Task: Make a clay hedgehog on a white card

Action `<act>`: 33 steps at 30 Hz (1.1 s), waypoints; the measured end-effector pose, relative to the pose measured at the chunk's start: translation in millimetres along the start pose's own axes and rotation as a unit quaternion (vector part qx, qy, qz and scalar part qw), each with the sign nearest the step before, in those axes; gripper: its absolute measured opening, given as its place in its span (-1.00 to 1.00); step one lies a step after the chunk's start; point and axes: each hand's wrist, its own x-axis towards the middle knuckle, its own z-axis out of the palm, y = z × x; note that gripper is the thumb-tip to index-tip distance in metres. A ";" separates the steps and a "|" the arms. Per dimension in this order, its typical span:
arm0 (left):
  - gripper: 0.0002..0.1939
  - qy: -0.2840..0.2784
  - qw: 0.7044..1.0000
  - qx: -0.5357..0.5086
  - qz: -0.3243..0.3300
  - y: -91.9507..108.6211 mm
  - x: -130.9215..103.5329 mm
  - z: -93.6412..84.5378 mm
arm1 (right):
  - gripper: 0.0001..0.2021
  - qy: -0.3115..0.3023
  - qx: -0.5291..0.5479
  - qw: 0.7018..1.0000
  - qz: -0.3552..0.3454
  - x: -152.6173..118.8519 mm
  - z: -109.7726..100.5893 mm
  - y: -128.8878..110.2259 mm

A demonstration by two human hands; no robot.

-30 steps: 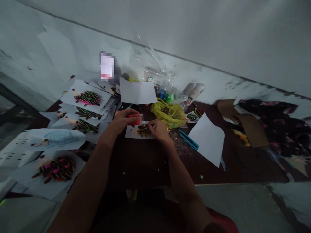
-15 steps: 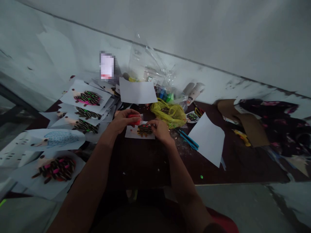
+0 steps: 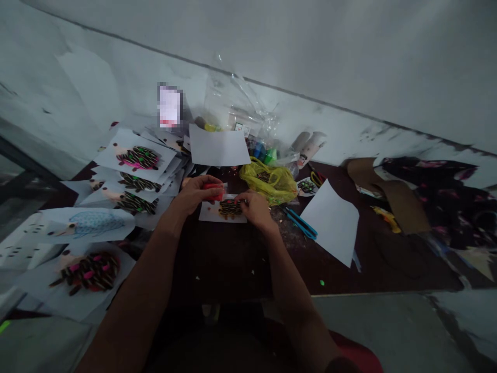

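My left hand (image 3: 194, 195) is closed round a small red packet (image 3: 215, 191) with a clear plastic edge, just above the upper left part of a small white card (image 3: 209, 213). The card lies on the dark table and bears a hedgehog figure (image 3: 230, 208) with dark striped spines and a few red bits. My right hand (image 3: 254, 208) has its fingers pressed together at the figure's right side; whatever they may pinch is too small to make out.
Hedgehog pictures (image 3: 137, 158) are piled at the left. Behind the card are a blank sheet (image 3: 219, 146) and a yellow bag (image 3: 272, 181). A blue cutter (image 3: 301, 223) lies beside a white sheet (image 3: 333, 220); brown cardboard (image 3: 402, 207) is farther right.
The whole view has shifted very slightly. Both hands keep nearly the same place and grip at the card.
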 end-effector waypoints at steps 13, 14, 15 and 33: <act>-0.59 -0.036 0.999 -0.015 -0.001 -5.4 3.7 0.8 | -0.84 0.129 0.298 0.943 -0.072 3.1 13.8 2.9; -0.58 -0.043 0.999 -0.015 0.003 -5.9 3.8 1.5 | -0.85 0.131 0.310 0.938 -0.082 2.7 14.8 1.9; -0.58 -0.049 0.999 -0.014 0.007 -6.4 3.8 2.1 | -0.86 0.134 0.314 0.936 -0.091 2.5 15.8 1.1; -0.59 -0.113 0.993 -0.006 0.010 -13.5 4.8 8.4 | -0.84 0.142 0.222 0.957 -0.125 2.3 14.9 -1.5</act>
